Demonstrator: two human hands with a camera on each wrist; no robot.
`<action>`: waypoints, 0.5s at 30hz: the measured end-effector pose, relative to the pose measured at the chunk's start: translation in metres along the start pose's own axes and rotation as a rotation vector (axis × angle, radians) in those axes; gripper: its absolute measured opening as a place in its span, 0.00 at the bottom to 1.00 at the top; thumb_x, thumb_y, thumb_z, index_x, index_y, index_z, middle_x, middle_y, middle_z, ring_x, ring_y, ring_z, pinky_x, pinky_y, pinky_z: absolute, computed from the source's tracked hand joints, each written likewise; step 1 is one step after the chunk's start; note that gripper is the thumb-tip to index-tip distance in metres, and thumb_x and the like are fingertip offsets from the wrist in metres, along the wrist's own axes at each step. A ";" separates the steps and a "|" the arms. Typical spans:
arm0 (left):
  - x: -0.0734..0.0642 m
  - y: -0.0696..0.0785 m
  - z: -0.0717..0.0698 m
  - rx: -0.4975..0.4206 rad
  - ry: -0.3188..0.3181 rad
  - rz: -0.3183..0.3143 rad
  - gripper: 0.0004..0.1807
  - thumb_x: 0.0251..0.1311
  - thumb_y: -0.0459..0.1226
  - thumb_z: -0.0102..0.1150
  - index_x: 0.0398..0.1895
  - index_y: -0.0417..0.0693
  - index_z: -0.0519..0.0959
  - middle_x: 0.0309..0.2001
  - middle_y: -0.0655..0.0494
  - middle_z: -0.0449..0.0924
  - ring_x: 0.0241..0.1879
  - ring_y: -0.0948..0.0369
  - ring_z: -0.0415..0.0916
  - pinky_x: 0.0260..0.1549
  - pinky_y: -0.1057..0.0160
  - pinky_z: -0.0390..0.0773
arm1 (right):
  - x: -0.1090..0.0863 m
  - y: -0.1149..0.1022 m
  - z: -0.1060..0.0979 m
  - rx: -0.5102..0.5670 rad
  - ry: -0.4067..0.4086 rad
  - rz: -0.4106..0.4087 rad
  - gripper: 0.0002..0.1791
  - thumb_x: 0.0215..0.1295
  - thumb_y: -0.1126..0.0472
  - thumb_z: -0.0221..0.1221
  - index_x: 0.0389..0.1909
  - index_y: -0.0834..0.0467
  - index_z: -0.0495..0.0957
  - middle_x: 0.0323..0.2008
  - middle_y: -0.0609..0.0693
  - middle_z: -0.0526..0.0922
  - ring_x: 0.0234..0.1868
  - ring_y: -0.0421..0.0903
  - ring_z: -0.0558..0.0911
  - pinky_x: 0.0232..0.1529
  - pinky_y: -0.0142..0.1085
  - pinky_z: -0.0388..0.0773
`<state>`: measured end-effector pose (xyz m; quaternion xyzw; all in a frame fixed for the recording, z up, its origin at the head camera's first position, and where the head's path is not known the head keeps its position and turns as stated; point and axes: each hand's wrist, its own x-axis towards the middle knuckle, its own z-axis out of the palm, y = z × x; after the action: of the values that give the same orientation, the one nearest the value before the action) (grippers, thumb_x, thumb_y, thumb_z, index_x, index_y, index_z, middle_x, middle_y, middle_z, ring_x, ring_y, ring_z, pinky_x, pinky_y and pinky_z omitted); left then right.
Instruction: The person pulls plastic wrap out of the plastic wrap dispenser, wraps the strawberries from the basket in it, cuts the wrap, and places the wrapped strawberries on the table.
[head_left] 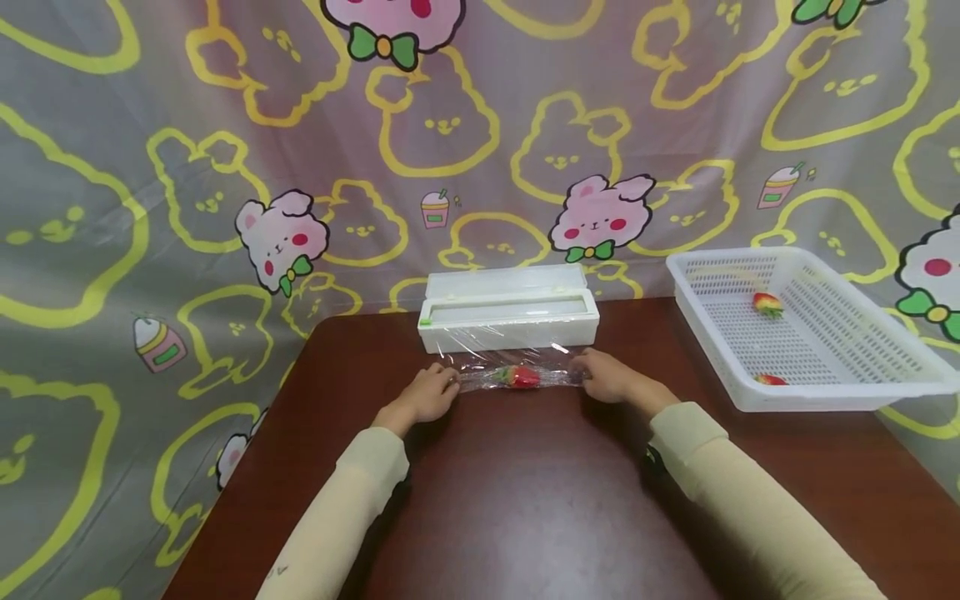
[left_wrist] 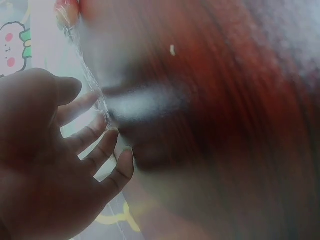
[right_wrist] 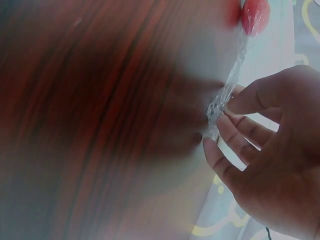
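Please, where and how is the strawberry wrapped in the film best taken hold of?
Probably by the gathered film on both sides of the strawberry, approaching from left and right. There it is bunched narrow, while the fruit is rounded; on the far side, film spreads toward the white box.

Free room lies before the film (head_left: 554, 376); box (head_left: 510, 338) blocks behind.

To the right of the white box (head_left: 517, 335), the basket (head_left: 843, 401) hid part of one strawberry (head_left: 770, 380) behind its near wall. Nearer than the box, beside the right sleeve (head_left: 686, 435), a dark thing (head_left: 655, 457) was too small to tell. The film-wrapped strawberry (head_left: 523, 377) before the box was cut off in both wrist views.
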<state>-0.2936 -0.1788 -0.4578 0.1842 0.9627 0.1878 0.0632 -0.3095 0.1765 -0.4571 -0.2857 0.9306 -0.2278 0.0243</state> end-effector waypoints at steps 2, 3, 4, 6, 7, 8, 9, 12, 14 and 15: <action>0.000 -0.003 0.002 -0.006 0.001 0.003 0.16 0.77 0.39 0.47 0.61 0.45 0.76 0.61 0.41 0.72 0.59 0.43 0.69 0.60 0.43 0.72 | -0.003 0.003 0.001 0.007 0.006 0.007 0.18 0.56 0.75 0.53 0.47 0.69 0.83 0.41 0.59 0.80 0.46 0.57 0.79 0.55 0.54 0.76; 0.000 -0.005 0.004 -0.008 0.003 0.005 0.16 0.77 0.39 0.48 0.61 0.45 0.76 0.60 0.41 0.72 0.59 0.43 0.68 0.60 0.43 0.72 | -0.004 0.005 0.001 0.009 0.011 0.000 0.18 0.56 0.75 0.54 0.47 0.70 0.83 0.41 0.60 0.80 0.46 0.58 0.79 0.55 0.54 0.76; 0.000 -0.007 0.005 -0.010 0.005 0.006 0.16 0.77 0.40 0.48 0.61 0.45 0.76 0.60 0.42 0.72 0.59 0.43 0.68 0.60 0.43 0.71 | -0.006 0.006 0.000 0.012 0.011 0.004 0.18 0.56 0.75 0.53 0.47 0.70 0.83 0.42 0.60 0.80 0.46 0.58 0.80 0.55 0.54 0.76; -0.001 -0.007 0.005 -0.016 0.008 0.007 0.16 0.77 0.39 0.49 0.61 0.45 0.76 0.60 0.42 0.72 0.59 0.43 0.68 0.60 0.43 0.71 | -0.008 0.009 0.000 0.019 0.015 0.012 0.18 0.57 0.75 0.53 0.47 0.70 0.83 0.43 0.60 0.80 0.47 0.58 0.80 0.55 0.55 0.76; -0.002 -0.007 0.004 -0.016 0.008 0.007 0.16 0.76 0.39 0.50 0.60 0.45 0.77 0.59 0.42 0.72 0.59 0.43 0.69 0.59 0.43 0.72 | -0.009 0.010 -0.001 0.020 0.018 0.013 0.18 0.57 0.75 0.54 0.47 0.70 0.83 0.43 0.60 0.81 0.47 0.59 0.80 0.55 0.55 0.76; -0.003 -0.007 0.004 -0.012 0.004 0.006 0.16 0.76 0.39 0.50 0.61 0.44 0.76 0.59 0.43 0.72 0.59 0.44 0.69 0.59 0.43 0.72 | -0.010 0.011 -0.002 0.023 0.019 0.011 0.17 0.57 0.75 0.54 0.47 0.70 0.83 0.43 0.60 0.81 0.47 0.59 0.80 0.54 0.55 0.76; -0.004 -0.006 0.003 -0.010 0.002 0.003 0.16 0.76 0.38 0.50 0.61 0.44 0.76 0.59 0.42 0.72 0.59 0.44 0.69 0.60 0.43 0.72 | -0.011 0.012 -0.003 0.026 0.019 0.013 0.17 0.57 0.75 0.54 0.47 0.69 0.83 0.43 0.60 0.80 0.47 0.58 0.80 0.54 0.54 0.76; -0.007 -0.004 0.000 0.005 0.003 0.003 0.16 0.76 0.37 0.50 0.60 0.43 0.77 0.57 0.43 0.72 0.57 0.44 0.69 0.58 0.43 0.73 | -0.014 0.015 -0.005 0.029 0.022 0.020 0.18 0.57 0.75 0.54 0.47 0.69 0.83 0.43 0.60 0.80 0.46 0.58 0.80 0.53 0.54 0.76; -0.007 -0.005 -0.001 0.013 0.008 0.004 0.15 0.76 0.37 0.50 0.60 0.43 0.77 0.56 0.44 0.72 0.57 0.44 0.69 0.57 0.43 0.73 | -0.015 0.017 -0.008 0.030 0.025 0.023 0.18 0.57 0.75 0.54 0.48 0.69 0.83 0.43 0.59 0.81 0.47 0.59 0.81 0.54 0.55 0.76; -0.007 -0.005 -0.002 0.014 0.015 0.006 0.15 0.75 0.37 0.50 0.59 0.43 0.77 0.55 0.44 0.73 0.56 0.44 0.70 0.56 0.43 0.74 | -0.015 0.017 -0.009 0.032 0.027 0.028 0.17 0.58 0.75 0.54 0.47 0.69 0.84 0.43 0.60 0.81 0.47 0.59 0.81 0.54 0.55 0.76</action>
<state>-0.2888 -0.1867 -0.4570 0.1861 0.9639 0.1825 0.0543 -0.3072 0.2013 -0.4576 -0.2691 0.9310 -0.2461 0.0195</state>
